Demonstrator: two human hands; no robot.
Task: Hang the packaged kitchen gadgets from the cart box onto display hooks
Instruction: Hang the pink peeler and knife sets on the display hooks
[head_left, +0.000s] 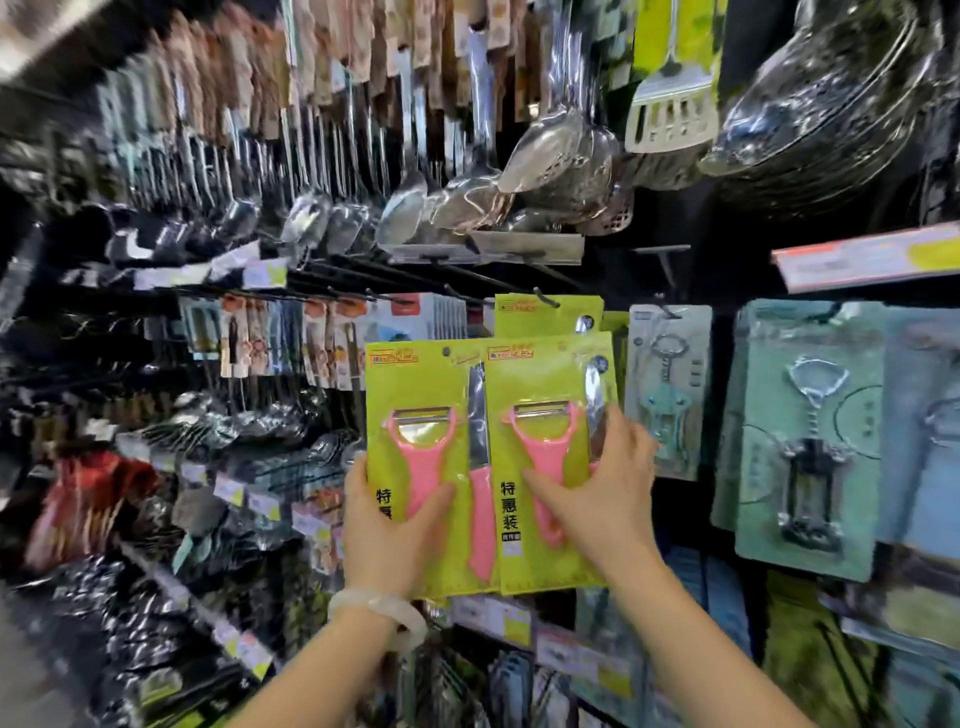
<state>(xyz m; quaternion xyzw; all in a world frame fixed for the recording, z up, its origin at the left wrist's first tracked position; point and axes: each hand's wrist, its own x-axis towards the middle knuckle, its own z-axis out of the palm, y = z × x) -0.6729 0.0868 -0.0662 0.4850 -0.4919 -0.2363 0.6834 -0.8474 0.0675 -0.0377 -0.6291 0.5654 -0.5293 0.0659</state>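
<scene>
left hand (387, 525) fingers pinch one green peeler pack (415, 379); right hand (597, 493) fingers pinch the overlapping second pack (540, 374).

Two lime-green peeler packs, mid-frame

The left pack (423, 467) and right pack (545, 457) stand upright side by side, right overlapping left; each shows a pink peeler and pink-handled knife.
</scene>
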